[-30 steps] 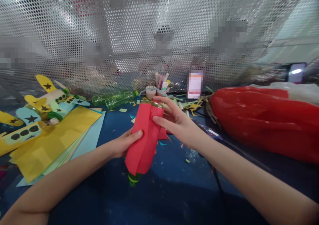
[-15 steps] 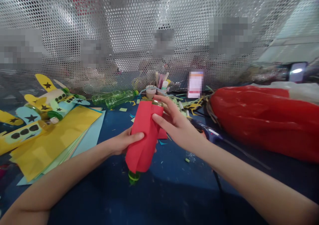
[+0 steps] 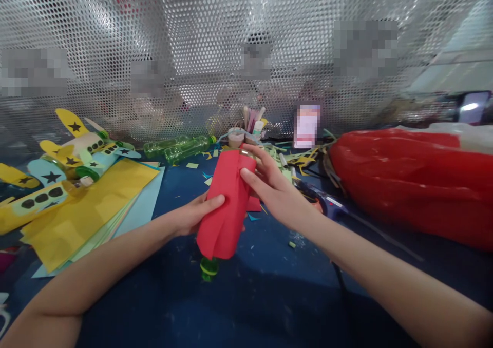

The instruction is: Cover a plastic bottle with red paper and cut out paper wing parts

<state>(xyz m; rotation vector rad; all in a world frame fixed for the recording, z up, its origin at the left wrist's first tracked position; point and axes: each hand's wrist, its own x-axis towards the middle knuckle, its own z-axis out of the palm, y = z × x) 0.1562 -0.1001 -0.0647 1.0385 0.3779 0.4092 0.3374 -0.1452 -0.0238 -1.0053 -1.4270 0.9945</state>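
A sheet of red paper [image 3: 227,204] is wrapped around a green plastic bottle [image 3: 208,268], whose neck and cap point down toward me. My left hand [image 3: 198,212] grips the wrapped bottle from the left, thumb flat on the paper and the other fingers hidden behind. At the bottle's upper end, my right hand [image 3: 271,181] presses the paper's edge with the thumb, while its fingers curl round the clear base. The paper's overlapping edge runs lengthwise and stands a little loose near the neck.
Bottle planes [image 3: 54,194] with paper wings and a stack of coloured paper [image 3: 111,199] lie left. Two green bottles [image 3: 188,148] rest by the perforated metal screen [image 3: 215,40]. A blue glue gun [image 3: 331,204], paper scraps and a red plastic bag [image 3: 408,184] are on the right.
Both hands still hold the paper-wrapped bottle in nearly the same pose. The view has shifted slightly, and a white object's edge now shows at the lower left.
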